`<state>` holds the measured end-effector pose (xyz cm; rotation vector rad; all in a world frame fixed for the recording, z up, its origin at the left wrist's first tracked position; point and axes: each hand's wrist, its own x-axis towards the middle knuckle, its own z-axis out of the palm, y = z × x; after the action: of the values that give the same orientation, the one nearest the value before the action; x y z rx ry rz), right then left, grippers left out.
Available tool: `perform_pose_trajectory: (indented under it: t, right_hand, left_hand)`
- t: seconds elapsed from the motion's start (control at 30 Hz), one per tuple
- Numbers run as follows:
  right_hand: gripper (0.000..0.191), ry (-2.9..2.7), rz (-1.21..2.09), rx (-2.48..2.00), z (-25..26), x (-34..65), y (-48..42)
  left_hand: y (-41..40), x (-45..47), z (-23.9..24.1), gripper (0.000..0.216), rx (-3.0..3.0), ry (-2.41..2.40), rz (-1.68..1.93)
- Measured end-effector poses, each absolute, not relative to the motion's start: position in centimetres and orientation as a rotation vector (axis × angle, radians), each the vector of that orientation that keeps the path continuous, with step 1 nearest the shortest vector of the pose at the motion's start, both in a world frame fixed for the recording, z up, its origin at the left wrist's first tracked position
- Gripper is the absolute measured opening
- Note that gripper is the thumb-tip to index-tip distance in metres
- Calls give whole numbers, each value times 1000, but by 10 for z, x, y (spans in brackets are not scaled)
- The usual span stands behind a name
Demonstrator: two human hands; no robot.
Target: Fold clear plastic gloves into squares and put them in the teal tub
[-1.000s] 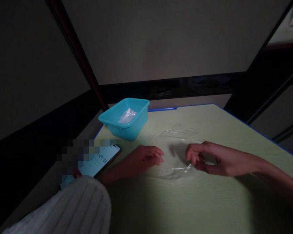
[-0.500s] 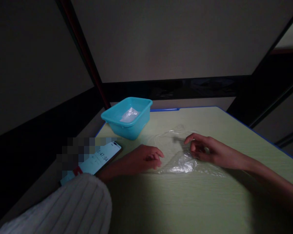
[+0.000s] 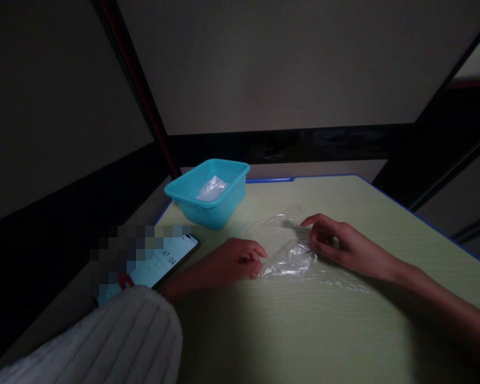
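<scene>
A clear, crinkled plastic bag (image 3: 290, 262) lies spread on the table between my two hands. My left hand (image 3: 236, 260) rests at the bag's near left side, its fingers curled closed on the edge of the film. On the other side, my right hand (image 3: 342, 244) has its thumb and bent fingers closed on a raised fold of the bag, while the index finger reaches out over it. The exact pinch points are partly hidden by the fingers.
A turquoise plastic basket (image 3: 214, 212) with a folded piece of clear plastic (image 3: 213, 189) inside stands at the back left. A phone (image 3: 164, 261) showing a timer lies by my left forearm. The pale table (image 3: 304, 330) has a blue edge. A light ribbed sleeve (image 3: 136, 341) fills the lower left.
My right hand has shifted slightly, and the bag's shiny folds have moved a little to the left. My left hand stays almost still.
</scene>
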<state>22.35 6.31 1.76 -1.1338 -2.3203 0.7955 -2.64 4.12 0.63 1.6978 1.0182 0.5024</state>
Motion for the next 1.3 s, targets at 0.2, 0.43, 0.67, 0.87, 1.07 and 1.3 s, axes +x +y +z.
perform_pose_trajectory:
  t: [0.2, 0.43, 0.67, 0.87, 1.07, 1.3]
  right_hand:
    - [25, -2360, 680, -1124, 12, 226, 64]
    - [26, -2470, 286, -1010, 12, 221, 62]
    - [68, -3013, 509, -485, 10, 208, 41]
    - [79, -3078, 601, -480, -1, 209, 41]
    - [79, -3086, 579, -536, 3, 209, 41]
    - [78, -3067, 524, -559, -2, 214, 42]
  left_hand:
    - [38, -24, 3, 24, 1803, 1072, 541]
    - [35, -24, 7, 29, 1906, 1118, 546]
    - [36, -22, 9, 17, 1914, 1162, 554]
    - [38, -25, 11, 24, 1934, 1193, 527]
    - [39, -32, 13, 34, 1952, 1197, 476]
    - [41, -41, 10, 41, 1997, 1323, 356]
